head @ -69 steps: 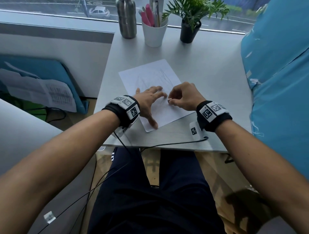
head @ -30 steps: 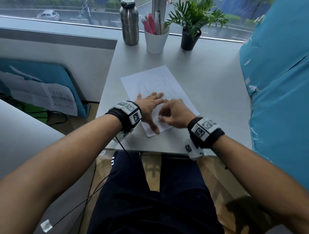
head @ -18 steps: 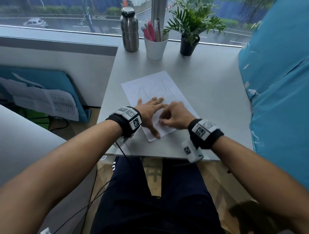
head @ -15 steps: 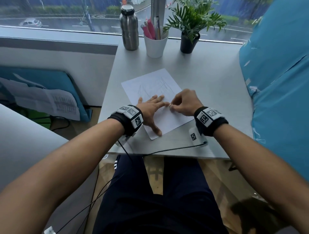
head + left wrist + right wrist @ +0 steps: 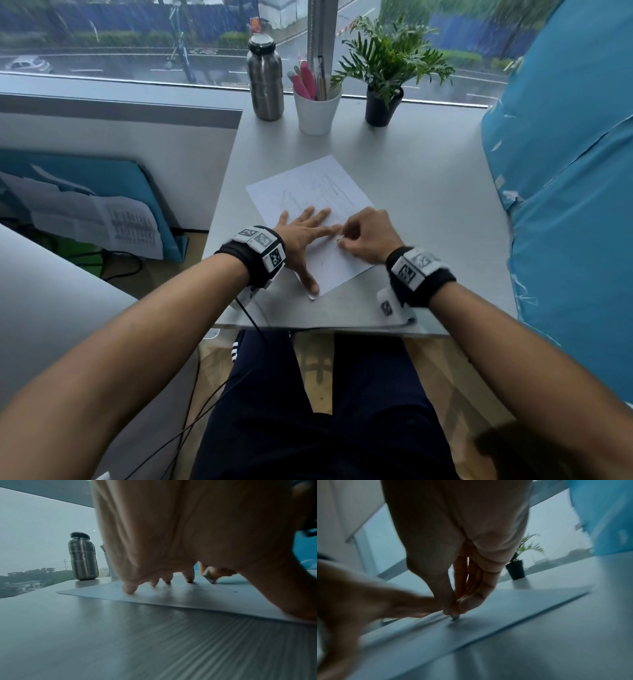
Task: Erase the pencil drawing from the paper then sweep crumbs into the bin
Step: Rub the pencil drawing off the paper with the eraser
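Your right hand (image 5: 368,236) pinches a small eraser (image 5: 209,577); your flat left hand (image 5: 301,236) pins the thin, crease-prone paper (image 5: 329,270) mid-frame.

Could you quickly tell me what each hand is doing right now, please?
Left hand: open, fingers spread flat, pressing the paper down.
Right hand: fingers curled, pinching a small eraser against the paper.

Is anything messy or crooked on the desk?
Only the paper: it lies slanted to the desk's edges, pinned flat by the left hand while the right hand rubs an eraser on it. Nothing looks spilled or torn.
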Tool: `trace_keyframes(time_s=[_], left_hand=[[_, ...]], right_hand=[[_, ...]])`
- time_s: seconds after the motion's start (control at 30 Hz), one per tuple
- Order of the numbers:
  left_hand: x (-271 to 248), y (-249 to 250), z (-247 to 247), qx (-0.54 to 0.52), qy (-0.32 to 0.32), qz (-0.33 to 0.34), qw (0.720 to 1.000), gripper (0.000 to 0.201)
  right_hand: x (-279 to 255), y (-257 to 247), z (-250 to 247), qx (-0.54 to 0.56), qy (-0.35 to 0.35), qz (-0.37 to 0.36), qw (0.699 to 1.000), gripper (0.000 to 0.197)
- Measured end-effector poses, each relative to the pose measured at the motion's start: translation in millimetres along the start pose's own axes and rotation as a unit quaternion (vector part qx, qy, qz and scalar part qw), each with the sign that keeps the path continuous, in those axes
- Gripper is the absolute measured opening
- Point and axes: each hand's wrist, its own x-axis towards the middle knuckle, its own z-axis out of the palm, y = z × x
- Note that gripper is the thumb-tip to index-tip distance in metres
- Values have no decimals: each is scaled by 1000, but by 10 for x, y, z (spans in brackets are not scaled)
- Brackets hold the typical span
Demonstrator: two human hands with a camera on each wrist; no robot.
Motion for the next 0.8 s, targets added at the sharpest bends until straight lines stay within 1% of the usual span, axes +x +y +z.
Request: trace_keyframes(time_s=[0.1,0.13,0.17,0.23,0.27,0.3,0.33,0.4,0.43,0.47,0.57,0.6,0.63,0.67,0.73,0.77,0.8], left_hand=[[7,-20,22,2,5,-2,1000,146],[7,-19,23,3,6,-2,1000,146],[7,-13,20,2,4,-3,1000,146],[9,-10,21,-6,0,-6,1000,146],[9,-12,30,-10,1,-8,1000,147],[7,-12,33,-11,2,-9,1000,147],[7,-10,28,-10,2,-10,1000,147],[6,-4,28,-8,2,-8,1000,148],[7,-3,27,-7,1,-6,1000,148],[5,1,25,-6,1,-6,1000,148],[-8,6,17,-13,-2,-9,1000,146],[-11,12,24,-14,-1,-10,1000,146],[-11,18,23,-12,0,-9,1000,146],[-6,21,16,-9,0,-9,1000,146],[3,22,20,-4,-1,-9,1000,148],[10,13,26,-3,2,-9,1000,148],[11,13,30,-5,3,-9,1000,147]], right_hand=[[-242,-168,142,9,-82,-41,996,12],[-203,-142,100,6,-84,-36,996,12],[-103,-63,32,4,-63,-17,998,12],[83,105,-129,9,1,32,999,12],[108,130,-152,9,21,39,999,12],[69,98,-110,5,23,28,999,12],[-10,29,-20,1,4,4,1000,12],[-267,-174,154,6,-70,-53,996,11],[-310,-202,163,9,-90,-65,994,11],[-260,-184,106,3,-92,-62,994,11],[90,41,-162,-20,-9,-6,1000,13],[128,58,-185,-25,3,-1,1000,14],[96,16,-136,-28,-1,-10,1000,13],[18,-63,-27,-27,-23,-29,999,12],[-230,-241,167,-12,-94,-72,993,10],[-250,-247,160,-9,-112,-79,991,11],[-181,-205,91,-12,-105,-68,992,11]])
